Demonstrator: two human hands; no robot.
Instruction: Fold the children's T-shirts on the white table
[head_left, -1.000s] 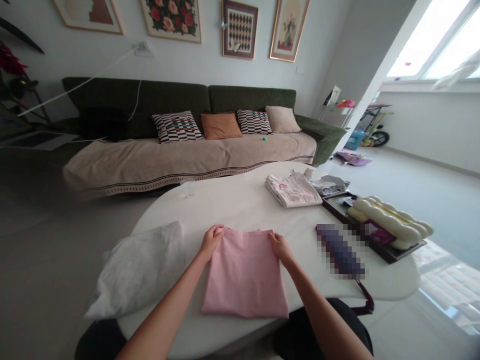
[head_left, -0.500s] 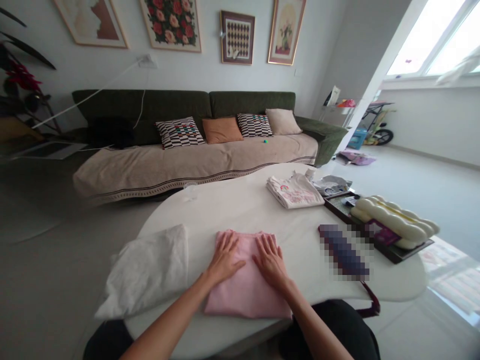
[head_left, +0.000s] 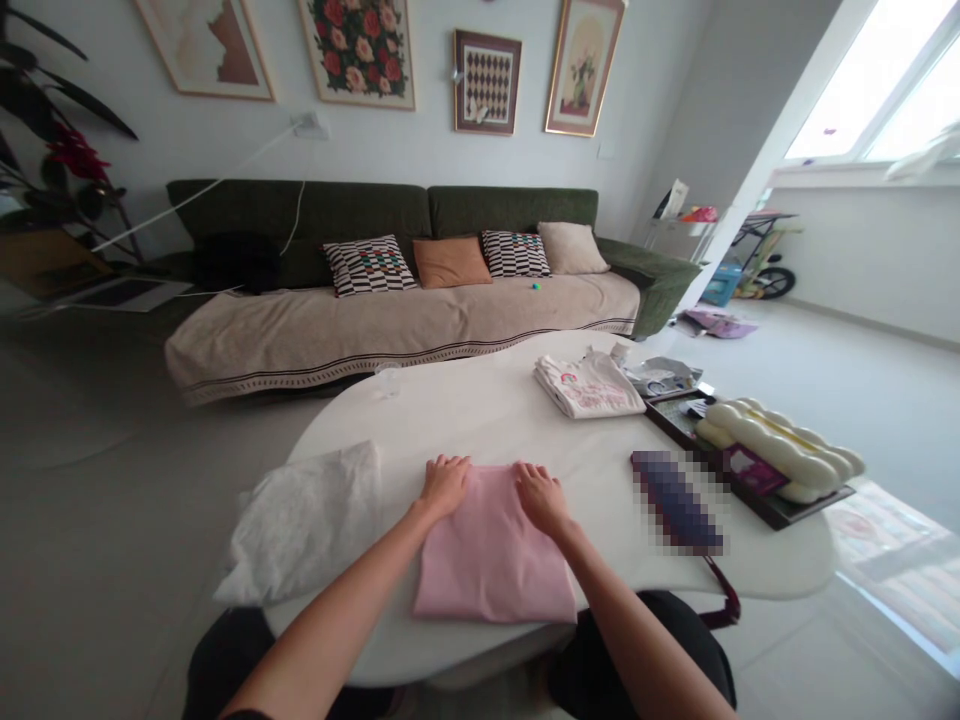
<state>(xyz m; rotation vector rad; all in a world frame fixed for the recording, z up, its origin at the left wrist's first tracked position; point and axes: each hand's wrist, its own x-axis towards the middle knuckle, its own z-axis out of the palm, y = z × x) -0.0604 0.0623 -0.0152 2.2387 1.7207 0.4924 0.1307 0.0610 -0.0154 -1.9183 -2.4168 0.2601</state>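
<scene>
A folded pink garment [head_left: 491, 550] lies on the white oval table [head_left: 480, 410] right in front of me. My left hand [head_left: 445, 483] rests on its far left corner with the fingers curled down over the edge. My right hand [head_left: 541, 496] lies on the far right part of the cloth, fingers together and bent at the edge. Both hands press the cloth rather than lift it. A white rumpled cloth [head_left: 307, 520] lies just left of the pink garment.
A folded white printed shirt [head_left: 589, 384] sits at the table's far right, a dark tray [head_left: 757, 480] with a cream ribbed object [head_left: 780, 450] beyond it. A blurred dark item [head_left: 677, 500] lies right of my hand. A green sofa [head_left: 420, 270] stands behind the table.
My hands went from gripping the garment's far corners to lying flat on it, then slid to its far edge with fingers curled. The camera view shifted slightly.
</scene>
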